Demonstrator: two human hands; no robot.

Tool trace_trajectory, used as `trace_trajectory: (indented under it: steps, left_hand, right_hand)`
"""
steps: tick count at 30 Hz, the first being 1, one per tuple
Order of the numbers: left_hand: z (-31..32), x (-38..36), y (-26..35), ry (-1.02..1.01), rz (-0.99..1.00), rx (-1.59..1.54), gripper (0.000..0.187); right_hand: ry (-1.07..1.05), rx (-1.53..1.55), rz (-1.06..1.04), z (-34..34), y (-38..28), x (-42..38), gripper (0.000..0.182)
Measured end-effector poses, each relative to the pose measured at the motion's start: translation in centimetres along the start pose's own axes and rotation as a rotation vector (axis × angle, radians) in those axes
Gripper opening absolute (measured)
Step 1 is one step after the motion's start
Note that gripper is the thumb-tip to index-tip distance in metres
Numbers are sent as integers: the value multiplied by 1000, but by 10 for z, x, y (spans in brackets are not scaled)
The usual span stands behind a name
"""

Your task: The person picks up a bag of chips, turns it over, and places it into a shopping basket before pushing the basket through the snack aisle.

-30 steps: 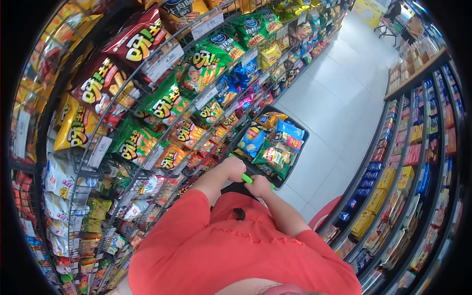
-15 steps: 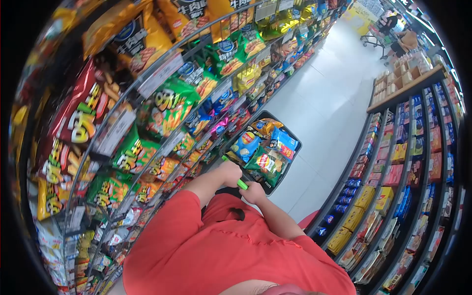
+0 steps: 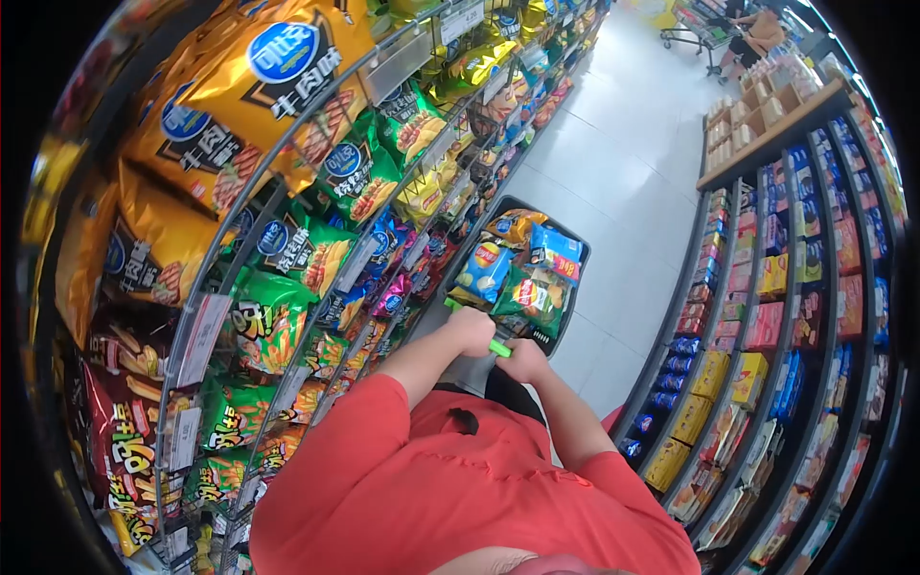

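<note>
Both of my hands are wrapped round the green handle (image 3: pixel 499 348) of a shopping cart (image 3: pixel 572 316). My left hand (image 3: pixel 471 332) grips it near its left end, close to the snack shelf. Just right of it, my right hand (image 3: pixel 524 362) is closed on the handle too, with a short green stretch showing between them. In the dark basket lie a blue chip bag (image 3: pixel 484 266), a green chip bag (image 3: pixel 530 293), an orange snack bag (image 3: pixel 518 226) and a blue packet (image 3: pixel 556 251). My fingers' undersides are hidden.
Wire shelves with orange chip bags (image 3: pixel 287 57) and green snack bags (image 3: pixel 264 321) run close along my left. Stepped shelves of boxed goods (image 3: pixel 747 379) stand on the right. A pale tiled floor (image 3: pixel 613 144) leads ahead to another cart (image 3: pixel 698 36) and a person (image 3: pixel 762 34).
The shelves on both sides have shifted in view as I move along the aisle. My hands stay on the handle, and the cart sits a little higher in the picture.
</note>
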State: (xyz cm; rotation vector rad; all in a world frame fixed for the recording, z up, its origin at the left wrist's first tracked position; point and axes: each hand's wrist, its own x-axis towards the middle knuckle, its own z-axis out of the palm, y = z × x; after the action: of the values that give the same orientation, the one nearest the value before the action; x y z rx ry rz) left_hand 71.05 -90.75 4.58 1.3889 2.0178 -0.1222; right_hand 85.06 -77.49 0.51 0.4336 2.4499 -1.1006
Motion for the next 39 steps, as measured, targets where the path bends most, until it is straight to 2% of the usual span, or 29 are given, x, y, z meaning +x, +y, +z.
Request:
trace_trajectory:
  steps: [3, 6, 8, 10, 15, 18, 19, 20, 21, 23, 28, 37, 39]
  left_hand:
    - [-19, 31, -8, -14, -16, 6, 32]
    - [-55, 61, -16, -24, -17, 45, 32]
    - [-69, 86, -22, -50, 0, 81, 33]
    - [-77, 113, -30, -48, -4, 116, 33]
    - [-123, 166, -39, -104, -67, 75, 33]
    - [-154, 200, -48, -42, -108, 76, 35]
    - [-155, 209, -49, -31, -97, 62, 39]
    - [-161, 219, -54, -1, -83, 66, 43]
    - [-162, 228, -57, 13, -40, 118, 43]
    - [-176, 240, -58, 35, -46, 102, 42]
    - [-211, 278, -69, 20, -71, 48, 39]
    - [-254, 330, -96, 46, 36, 31, 38]
    - [-266, 345, -102, -9, 35, 50, 39]
  right_hand:
    - [-26, -28, -1, -27, 11, 25, 34]
    - [39, 23, -28, -57, 19, 54, 35]
    - [-29, 22, -7, -85, 20, 68, 35]
    - [35, 9, -51, -104, 28, 82, 33]
    - [-17, 64, -39, -161, 46, 130, 34]
    - [88, 46, -139, -178, 69, 166, 34]
    - [63, 39, -130, -189, 71, 172, 33]
    - [-6, 23, -36, -210, 62, 171, 33]
    - [21, 13, -49, -220, 63, 176, 34]
    - [62, -1, -52, -234, 72, 184, 34]
    - [-16, -11, -43, -268, 88, 224, 35]
    - [3, 14, -21, -314, 97, 267, 34]
    - [-6, 10, -9, -326, 100, 282, 33]
